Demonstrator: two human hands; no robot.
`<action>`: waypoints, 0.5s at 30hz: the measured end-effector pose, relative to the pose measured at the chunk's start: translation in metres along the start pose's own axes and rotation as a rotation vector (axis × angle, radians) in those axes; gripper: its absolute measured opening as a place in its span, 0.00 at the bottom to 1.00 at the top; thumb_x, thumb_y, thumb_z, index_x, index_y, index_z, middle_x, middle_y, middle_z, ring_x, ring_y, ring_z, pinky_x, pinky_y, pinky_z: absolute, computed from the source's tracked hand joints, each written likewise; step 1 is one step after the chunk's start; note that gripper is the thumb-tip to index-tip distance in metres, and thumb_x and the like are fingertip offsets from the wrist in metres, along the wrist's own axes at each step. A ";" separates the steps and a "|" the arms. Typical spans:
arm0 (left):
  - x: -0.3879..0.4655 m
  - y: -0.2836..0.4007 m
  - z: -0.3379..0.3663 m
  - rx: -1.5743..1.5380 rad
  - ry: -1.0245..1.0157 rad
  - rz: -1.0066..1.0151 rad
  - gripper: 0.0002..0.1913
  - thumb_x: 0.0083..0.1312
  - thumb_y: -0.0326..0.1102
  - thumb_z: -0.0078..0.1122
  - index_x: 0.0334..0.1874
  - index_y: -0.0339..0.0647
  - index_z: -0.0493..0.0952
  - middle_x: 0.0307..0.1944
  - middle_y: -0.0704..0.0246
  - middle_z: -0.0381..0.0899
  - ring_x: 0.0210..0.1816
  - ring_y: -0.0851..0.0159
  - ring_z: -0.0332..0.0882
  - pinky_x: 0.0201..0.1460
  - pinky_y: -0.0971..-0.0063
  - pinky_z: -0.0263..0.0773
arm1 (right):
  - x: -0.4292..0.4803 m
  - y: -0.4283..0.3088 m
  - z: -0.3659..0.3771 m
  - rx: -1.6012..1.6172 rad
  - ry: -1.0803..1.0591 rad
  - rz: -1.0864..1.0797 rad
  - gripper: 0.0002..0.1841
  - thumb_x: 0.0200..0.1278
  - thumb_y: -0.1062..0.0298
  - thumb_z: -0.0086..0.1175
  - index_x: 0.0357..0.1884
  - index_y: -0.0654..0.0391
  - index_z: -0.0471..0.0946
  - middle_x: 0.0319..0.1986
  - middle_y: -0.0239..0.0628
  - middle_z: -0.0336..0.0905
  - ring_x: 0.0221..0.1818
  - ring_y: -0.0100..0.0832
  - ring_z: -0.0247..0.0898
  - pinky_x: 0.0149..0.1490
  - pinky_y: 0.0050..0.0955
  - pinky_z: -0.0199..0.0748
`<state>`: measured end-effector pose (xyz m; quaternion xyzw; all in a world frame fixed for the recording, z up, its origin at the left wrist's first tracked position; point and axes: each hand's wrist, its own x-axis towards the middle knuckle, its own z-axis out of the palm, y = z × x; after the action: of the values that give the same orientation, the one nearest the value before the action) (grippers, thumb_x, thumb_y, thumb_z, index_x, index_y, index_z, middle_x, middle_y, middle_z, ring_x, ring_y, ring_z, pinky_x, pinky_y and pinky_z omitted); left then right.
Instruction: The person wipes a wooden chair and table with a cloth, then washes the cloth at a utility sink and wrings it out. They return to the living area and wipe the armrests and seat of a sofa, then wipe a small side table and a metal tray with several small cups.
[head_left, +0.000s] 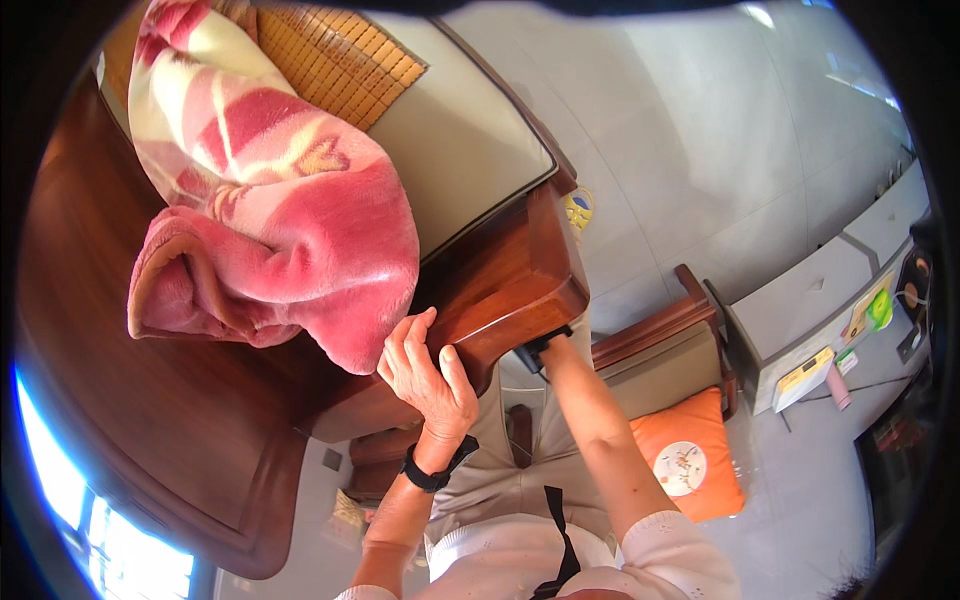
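My left hand (430, 382) lies against the near edge of a dark red-brown wooden armrest (517, 311). Its fingers are loosely bent and apart, with nothing between them. Just beside the fingertips is the rounded end of a pink plush blanket (330, 262) with cream and dark red patterns, bunched along the sofa. Whether the fingers touch the blanket is hard to tell. My right forearm (592, 405) reaches down past the armrest's front end; a black strap (536, 351) shows at the wrist, and the hand itself is hidden below the wood.
A beige seat cushion (469, 142) and a bamboo-tile mat (352, 64) lie beyond the blanket. The tall wooden sofa back (172, 420) rises at left. To the right are an orange pillow (694, 457), a wooden chair (660, 352) and a grey cabinet (802, 300) bearing small items.
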<state>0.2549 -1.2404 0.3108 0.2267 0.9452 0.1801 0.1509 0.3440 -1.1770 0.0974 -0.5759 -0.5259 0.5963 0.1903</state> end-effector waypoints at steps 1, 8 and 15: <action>0.000 0.000 0.000 0.010 -0.005 -0.005 0.20 0.66 0.41 0.45 0.55 0.37 0.74 0.50 0.59 0.74 0.53 0.55 0.71 0.58 0.62 0.56 | -0.012 -0.001 0.006 0.001 -0.061 0.057 0.06 0.56 0.78 0.49 0.35 0.59 0.76 0.25 0.30 0.69 0.29 0.24 0.66 0.32 0.23 0.63; 0.000 -0.003 -0.001 0.007 0.006 -0.005 0.22 0.65 0.43 0.47 0.56 0.36 0.74 0.50 0.59 0.75 0.52 0.55 0.71 0.59 0.61 0.56 | -0.005 0.001 -0.006 0.020 -0.372 0.420 0.06 0.57 0.76 0.47 0.33 0.59 0.76 0.23 0.28 0.68 0.28 0.23 0.64 0.32 0.23 0.61; 0.007 -0.001 -0.011 -0.174 0.013 -0.033 0.19 0.64 0.38 0.54 0.53 0.34 0.73 0.48 0.59 0.73 0.49 0.56 0.73 0.55 0.63 0.64 | 0.065 -0.014 -0.089 -0.081 -0.437 0.604 0.07 0.58 0.74 0.45 0.30 0.59 0.76 0.21 0.26 0.66 0.26 0.21 0.63 0.31 0.23 0.60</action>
<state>0.2444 -1.2407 0.3186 0.1962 0.9305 0.2607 0.1668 0.4007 -1.0815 0.0968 -0.5713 -0.3838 0.7130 -0.1340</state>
